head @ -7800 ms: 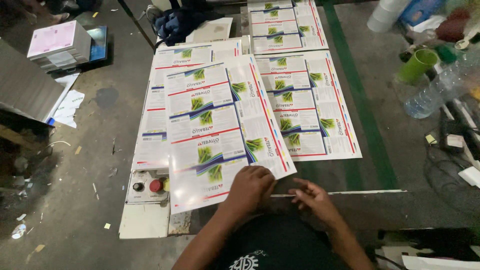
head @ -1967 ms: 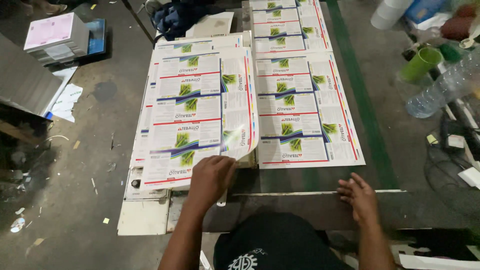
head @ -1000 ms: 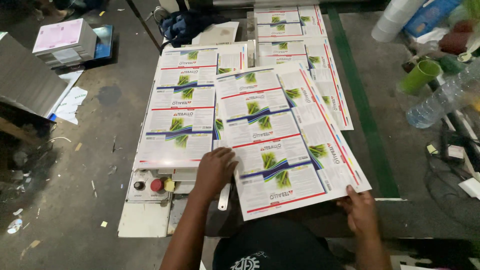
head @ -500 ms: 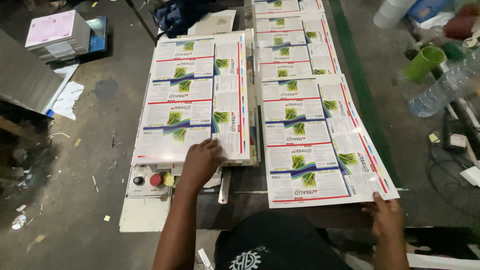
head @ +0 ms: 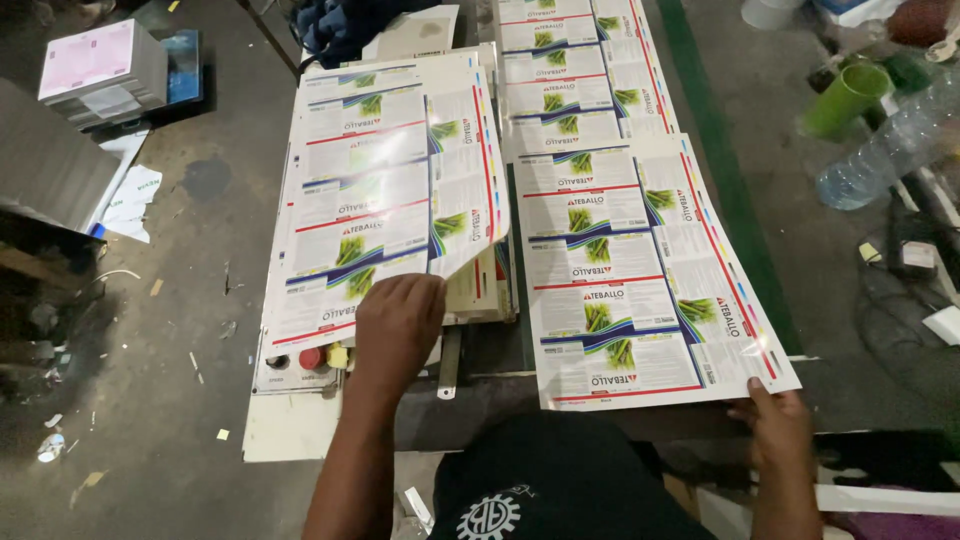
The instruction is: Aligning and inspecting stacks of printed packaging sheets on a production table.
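My left hand (head: pixel 398 322) pinches the near right corner of the top printed sheet (head: pixel 380 200) on the left stack and curls that corner upward. The sheets are white, with rows of green leaf pictures and red and blue stripes. My right hand (head: pixel 775 430) holds the near right corner of another printed sheet (head: pixel 640 270), which lies flat on the right stack and overhangs the near edge of the work table (head: pixel 480 385).
A small control panel with a red button (head: pixel 312 357) sits at the table's near left. Farther back lie more printed sheets (head: pixel 580 70). A green cup (head: pixel 845 98) and a clear plastic bottle (head: pixel 880 150) stand at right. A stack of pink-topped boxes (head: pixel 100 70) rests on the floor at left.
My right hand has drawn a sheet across from the left stack and laid it on the right stack. My left hand now lifts the corner of the following sheet.
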